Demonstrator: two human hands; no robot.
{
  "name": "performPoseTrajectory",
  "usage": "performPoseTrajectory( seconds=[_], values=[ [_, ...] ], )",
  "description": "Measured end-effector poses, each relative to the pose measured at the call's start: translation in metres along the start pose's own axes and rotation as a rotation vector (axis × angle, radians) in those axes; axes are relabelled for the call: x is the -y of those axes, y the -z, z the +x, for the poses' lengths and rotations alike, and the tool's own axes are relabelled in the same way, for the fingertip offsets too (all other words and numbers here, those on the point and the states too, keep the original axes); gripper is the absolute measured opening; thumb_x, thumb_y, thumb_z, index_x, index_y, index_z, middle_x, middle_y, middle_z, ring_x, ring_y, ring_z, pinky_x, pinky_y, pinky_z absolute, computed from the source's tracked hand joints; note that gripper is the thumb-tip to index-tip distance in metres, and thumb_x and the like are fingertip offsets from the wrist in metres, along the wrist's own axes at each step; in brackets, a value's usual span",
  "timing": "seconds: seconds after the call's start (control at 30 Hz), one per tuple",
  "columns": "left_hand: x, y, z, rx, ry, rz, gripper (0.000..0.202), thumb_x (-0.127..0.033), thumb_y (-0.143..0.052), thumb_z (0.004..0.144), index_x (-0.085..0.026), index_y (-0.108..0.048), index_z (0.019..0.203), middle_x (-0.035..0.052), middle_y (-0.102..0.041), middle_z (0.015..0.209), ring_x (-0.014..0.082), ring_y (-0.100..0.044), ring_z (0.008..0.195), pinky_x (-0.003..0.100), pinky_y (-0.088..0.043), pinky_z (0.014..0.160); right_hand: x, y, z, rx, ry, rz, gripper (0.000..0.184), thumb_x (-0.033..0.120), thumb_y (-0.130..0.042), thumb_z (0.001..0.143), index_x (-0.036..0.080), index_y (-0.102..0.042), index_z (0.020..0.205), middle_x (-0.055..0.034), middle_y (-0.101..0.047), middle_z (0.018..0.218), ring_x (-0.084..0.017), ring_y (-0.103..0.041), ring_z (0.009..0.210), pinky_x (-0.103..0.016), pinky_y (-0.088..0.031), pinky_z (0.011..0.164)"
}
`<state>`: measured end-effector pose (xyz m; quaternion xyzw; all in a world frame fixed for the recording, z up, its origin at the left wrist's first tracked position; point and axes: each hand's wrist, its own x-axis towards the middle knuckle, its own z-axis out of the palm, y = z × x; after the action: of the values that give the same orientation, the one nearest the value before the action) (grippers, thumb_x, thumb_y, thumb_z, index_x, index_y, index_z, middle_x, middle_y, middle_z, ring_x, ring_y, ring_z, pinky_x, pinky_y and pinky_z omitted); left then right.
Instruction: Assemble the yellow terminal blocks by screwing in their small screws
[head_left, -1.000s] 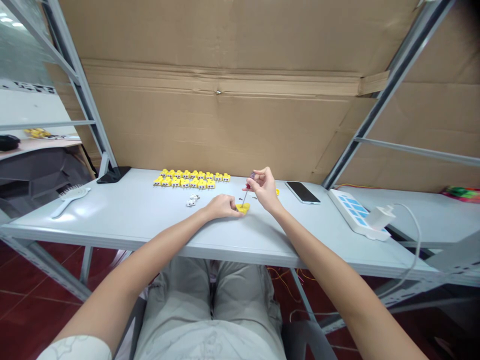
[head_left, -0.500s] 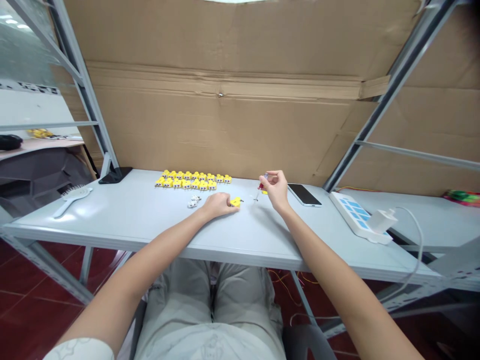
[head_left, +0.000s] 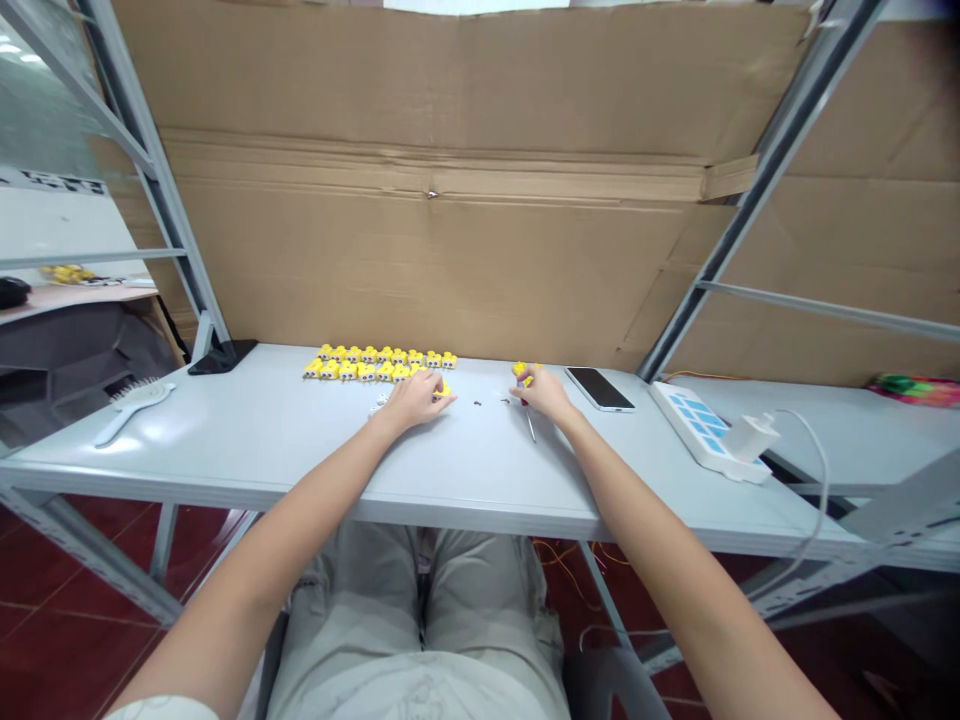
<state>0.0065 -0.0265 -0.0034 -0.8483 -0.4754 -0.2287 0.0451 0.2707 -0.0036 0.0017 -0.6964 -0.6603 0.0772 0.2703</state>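
Note:
My left hand (head_left: 411,400) is closed over a small yellow plastic piece (head_left: 443,391), just in front of the near row of yellow plug-like parts (head_left: 348,370). White inserts (head_left: 379,402) lie beside that hand, partly covered by it. My right hand (head_left: 546,394) grips a screwdriver (head_left: 532,426), its thin shaft angled down towards me. Another yellow piece (head_left: 519,370) is at the fingertips of the same hand, seemingly pinched there. Between the hands, a tiny dark screw (head_left: 477,403) and a second one (head_left: 505,401) lie on the table.
A phone (head_left: 600,389) lies right of my right hand. Beyond it is a power strip (head_left: 705,428) with a white charger (head_left: 750,437) and cable. A hairbrush (head_left: 135,405) rests at the table's left. Cardboard (head_left: 450,260) walls off the back, between metal posts.
My left hand has drawn left with its yellow piece. The screwdriver in my right hand has swung so its shaft points towards me, and a yellow piece now shows at those fingertips.

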Motion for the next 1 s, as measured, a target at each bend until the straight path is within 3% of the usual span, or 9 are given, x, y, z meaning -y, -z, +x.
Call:
performPoseTrajectory(
  seconds=[0.13,0.37,0.53,0.7,0.83,1.0],
  values=[
    [0.004,-0.01,0.002,0.051,-0.106,0.112,0.028,-0.038,-0.05,0.093,-0.015,-0.062,0.103,0.0143,-0.062,0.11,0.0265,-0.057,0.107,0.035,-0.043,0.092,-0.007,-0.003,0.004,0.101,-0.014,-0.122,0.02,0.023,-0.068,0.071,0.018,-0.068,0.09,-0.007,-0.067,0.075,-0.024,-0.066,0.076,-0.034,-0.047,0.072],
    [-0.002,-0.021,0.016,0.076,0.043,0.247,0.043,-0.046,-0.047,0.094,-0.014,-0.059,0.119,0.019,-0.057,0.126,0.033,-0.048,0.121,0.044,-0.035,0.101,-0.016,-0.006,0.01,0.129,0.026,-0.111,0.017,0.01,-0.064,0.066,0.019,-0.071,0.079,-0.0034,-0.062,0.058,-0.022,-0.065,0.062,-0.033,-0.051,0.066],
    [0.002,-0.026,0.021,0.072,0.078,0.269,0.049,-0.05,-0.045,0.094,-0.014,-0.056,0.126,0.0194,-0.056,0.128,0.034,-0.047,0.122,0.048,-0.031,0.103,-0.023,-0.005,0.015,0.14,0.008,-0.102,0.02,0.017,-0.067,0.068,0.02,-0.072,0.086,0.0005,-0.061,0.054,-0.017,-0.06,0.051,-0.027,-0.048,0.051],
    [0.005,-0.03,0.021,0.065,0.111,0.268,0.054,-0.05,-0.043,0.094,-0.011,-0.054,0.129,0.0209,-0.055,0.129,0.0351,-0.045,0.124,0.05,-0.03,0.104,-0.03,0.001,0.021,0.013,-0.051,-0.157,0.028,0.014,-0.059,0.077,0.014,-0.07,0.103,-0.0103,-0.071,0.084,-0.023,-0.067,0.082,-0.028,-0.047,0.068],
    [0.005,-0.031,0.02,0.07,0.134,0.244,0.056,-0.05,-0.043,0.094,-0.01,-0.05,0.134,0.0209,-0.054,0.132,0.035,-0.043,0.126,0.049,-0.03,0.104,-0.034,0.0,0.022,-0.059,-0.01,-0.201,0.034,0.006,-0.052,0.081,0.012,-0.069,0.11,-0.0166,-0.066,0.111,-0.028,-0.06,0.11,-0.031,-0.044,0.084],
    [0.004,-0.029,0.016,0.03,0.138,0.233,0.053,-0.044,-0.041,0.096,-0.012,-0.045,0.138,0.0206,-0.053,0.134,0.034,-0.043,0.126,0.048,-0.031,0.103,-0.038,-0.009,0.028,-0.124,0.05,-0.215,0.024,0.017,-0.053,0.087,0.014,-0.072,0.101,-0.0182,-0.064,0.111,-0.031,-0.058,0.108,-0.037,-0.043,0.087]
  ],
)
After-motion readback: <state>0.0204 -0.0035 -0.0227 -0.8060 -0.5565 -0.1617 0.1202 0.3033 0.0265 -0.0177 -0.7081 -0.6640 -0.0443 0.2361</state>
